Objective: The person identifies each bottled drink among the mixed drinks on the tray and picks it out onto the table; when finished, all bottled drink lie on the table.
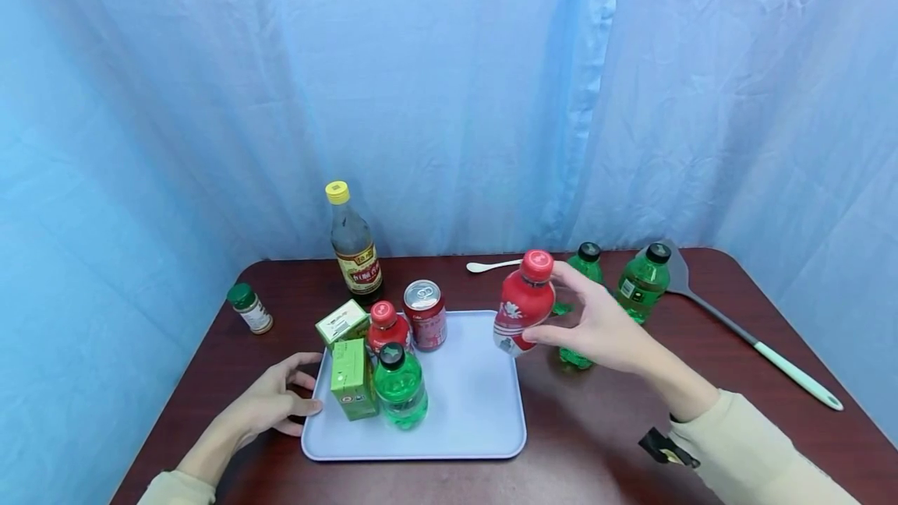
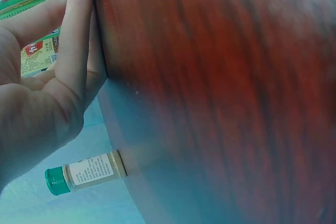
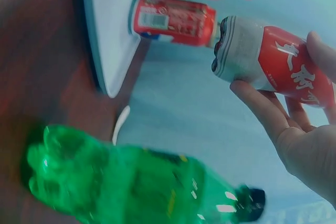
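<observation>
My right hand [image 1: 596,326] holds a small red drink bottle [image 1: 522,306], with a red cap and white lower part, raised over the tray's right edge. In the right wrist view the thumb and fingers wrap the bottle [image 3: 283,59], its base clear of the surface. My left hand [image 1: 273,396] touches the left rim of a pale blue tray [image 1: 470,411] with fairly straight fingers. On the tray stand a green soda bottle [image 1: 401,392], a green drink carton [image 1: 353,380], another red drink bottle [image 1: 388,327] and a red can [image 1: 426,318]; a second carton [image 1: 344,323] is at its back left corner.
Two green bottles, one [image 1: 641,283] farther right and one [image 1: 577,357] partly behind my right hand, stand right of the tray. Beyond lies a spatula [image 1: 737,330]. A white spoon [image 1: 491,265], a yellow-capped sauce bottle [image 1: 358,252] and a green-lidded spice jar [image 1: 250,309] are on the dark table.
</observation>
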`<state>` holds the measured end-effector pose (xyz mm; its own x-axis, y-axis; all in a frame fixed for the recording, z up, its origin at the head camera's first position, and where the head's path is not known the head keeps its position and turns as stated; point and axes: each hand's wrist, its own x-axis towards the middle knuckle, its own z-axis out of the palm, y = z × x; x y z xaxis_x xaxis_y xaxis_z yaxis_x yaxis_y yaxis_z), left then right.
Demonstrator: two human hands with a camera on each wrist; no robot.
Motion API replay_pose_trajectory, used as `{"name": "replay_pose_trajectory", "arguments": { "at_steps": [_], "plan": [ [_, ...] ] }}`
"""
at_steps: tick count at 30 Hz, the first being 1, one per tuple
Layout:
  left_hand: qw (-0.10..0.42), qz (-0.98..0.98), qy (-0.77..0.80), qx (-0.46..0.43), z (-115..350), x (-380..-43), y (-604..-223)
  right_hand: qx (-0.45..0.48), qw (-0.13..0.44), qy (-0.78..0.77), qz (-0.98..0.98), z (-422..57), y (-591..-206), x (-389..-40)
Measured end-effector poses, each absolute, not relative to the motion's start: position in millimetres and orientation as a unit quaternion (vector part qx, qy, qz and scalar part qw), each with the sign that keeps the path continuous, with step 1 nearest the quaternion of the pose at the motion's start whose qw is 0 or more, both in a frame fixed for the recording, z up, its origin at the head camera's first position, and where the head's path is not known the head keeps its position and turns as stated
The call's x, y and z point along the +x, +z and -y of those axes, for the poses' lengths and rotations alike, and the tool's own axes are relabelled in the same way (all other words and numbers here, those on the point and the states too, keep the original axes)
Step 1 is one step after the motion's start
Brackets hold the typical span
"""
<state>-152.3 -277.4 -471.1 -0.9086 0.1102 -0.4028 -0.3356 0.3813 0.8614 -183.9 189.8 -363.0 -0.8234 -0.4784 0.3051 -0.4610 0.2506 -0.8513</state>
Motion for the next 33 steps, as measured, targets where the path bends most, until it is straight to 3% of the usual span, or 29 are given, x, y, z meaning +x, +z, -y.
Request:
{"name": "replay_pose_trajectory", "arguments": {
  "at_steps": [15,33],
  "plan": [
    [0.200,-0.805,0.553,-0.078,276,-151,-469,-0.216,-0.069,-0.505,-0.833,-257,-333,-161],
    [0.196,-0.811,0.545,-0.087,274,-152,-470,-0.147,-0.109,-0.478,-0.859,-317,-372,-144]
  ]
}}
